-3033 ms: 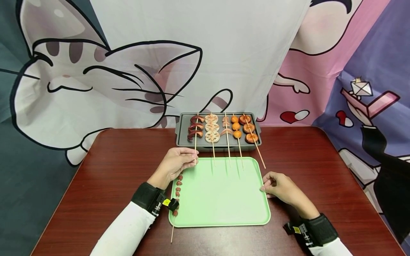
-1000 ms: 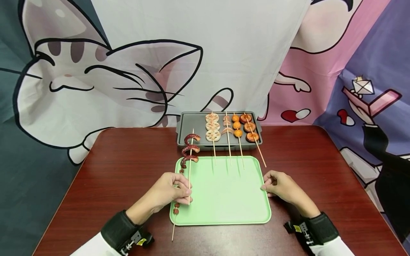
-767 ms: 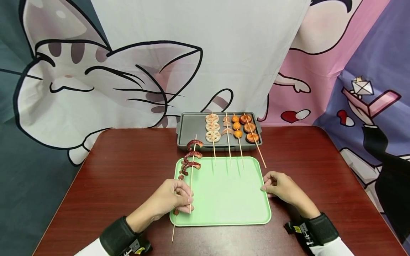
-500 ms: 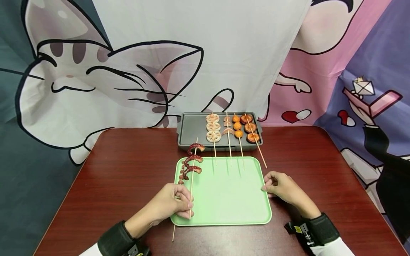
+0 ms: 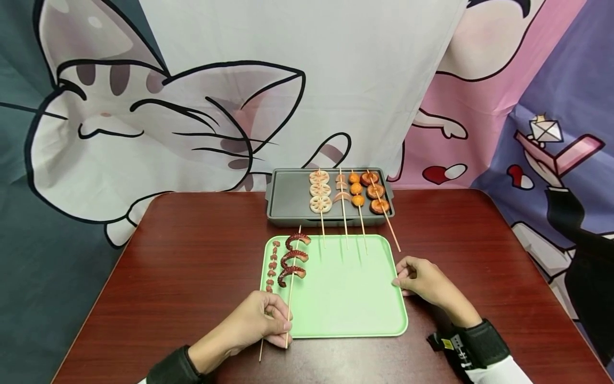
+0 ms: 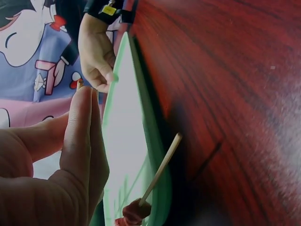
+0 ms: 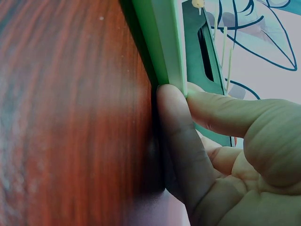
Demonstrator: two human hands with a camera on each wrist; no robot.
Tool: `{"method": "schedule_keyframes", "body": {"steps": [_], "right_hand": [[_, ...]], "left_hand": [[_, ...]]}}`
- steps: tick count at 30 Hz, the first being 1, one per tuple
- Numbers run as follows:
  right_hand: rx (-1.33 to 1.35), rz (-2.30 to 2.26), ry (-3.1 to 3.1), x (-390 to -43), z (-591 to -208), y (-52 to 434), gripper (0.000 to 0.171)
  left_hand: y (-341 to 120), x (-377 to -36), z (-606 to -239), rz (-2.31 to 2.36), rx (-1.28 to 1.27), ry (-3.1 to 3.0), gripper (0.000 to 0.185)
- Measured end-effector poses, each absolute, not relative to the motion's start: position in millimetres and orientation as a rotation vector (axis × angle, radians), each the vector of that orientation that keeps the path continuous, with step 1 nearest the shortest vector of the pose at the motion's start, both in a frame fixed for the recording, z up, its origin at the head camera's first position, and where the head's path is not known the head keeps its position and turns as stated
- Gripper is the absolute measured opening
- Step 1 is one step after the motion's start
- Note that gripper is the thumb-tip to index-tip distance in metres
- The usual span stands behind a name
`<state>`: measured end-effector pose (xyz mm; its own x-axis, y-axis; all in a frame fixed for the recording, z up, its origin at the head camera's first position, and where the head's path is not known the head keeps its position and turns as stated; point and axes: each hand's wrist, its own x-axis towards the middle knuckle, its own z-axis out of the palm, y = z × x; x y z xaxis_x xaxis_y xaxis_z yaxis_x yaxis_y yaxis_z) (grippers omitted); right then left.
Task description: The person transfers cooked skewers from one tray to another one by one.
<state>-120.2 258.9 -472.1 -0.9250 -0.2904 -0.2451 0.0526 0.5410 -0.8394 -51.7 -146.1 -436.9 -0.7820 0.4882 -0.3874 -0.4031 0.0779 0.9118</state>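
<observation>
My left hand [image 5: 256,322] pinches the lower stick of a skewer threaded with curled, dark red octopus tentacle pieces [image 5: 294,256]. That skewer is over the left part of a light green tray [image 5: 345,288], its pieces toward the far edge; whether it touches the tray I cannot tell. Left of it a skewer of small brown-red meat pieces [image 5: 272,265] lies along the tray's left side, partly covered by my left hand, its stick end past the near edge. My right hand [image 5: 424,282] pinches the tray's right rim between thumb and fingers, as the right wrist view confirms.
Behind the green tray stands a dark grey grill pan [image 5: 292,197]. It bears skewers of lotus root slices [image 5: 320,190], pinkish curved pieces [image 5: 341,196], orange balls [image 5: 356,189] and mushroom-like brown rounds [image 5: 376,192]. Their sticks reach toward the tray. The table is reddish-brown wood [image 5: 192,256].
My left hand has taken the octopus skewer off the grill pan and brought it toward me over the green tray, lowering it to the near-left part. My right hand stays on the rim.
</observation>
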Motion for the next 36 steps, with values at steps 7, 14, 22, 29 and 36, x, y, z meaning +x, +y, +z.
{"method": "schedule_keyframes", "body": {"steps": [7, 14, 22, 29, 36], "right_hand": [[-0.198, -1.353, 2.416, -120, -472, 260, 0.023], [-0.185, -1.341, 2.421, -121, -472, 259, 0.022], [-0.191, -1.340, 2.421, -121, -471, 259, 0.022], [-0.168, -1.319, 2.439, -122, -471, 260, 0.020], [-0.186, -1.310, 2.447, -121, -471, 260, 0.021]], "left_hand": [[-144, -48, -440, 1.776, 0.063, 1.719, 0.010], [-145, -45, -444, 1.775, 0.020, 1.727, 0.012], [-144, -42, -446, 1.805, -0.013, 1.726, 0.012], [-143, -39, -447, 1.799, -0.035, 1.721, 0.013], [-143, -37, -449, 1.784, -0.053, 1.738, 0.012]]}}
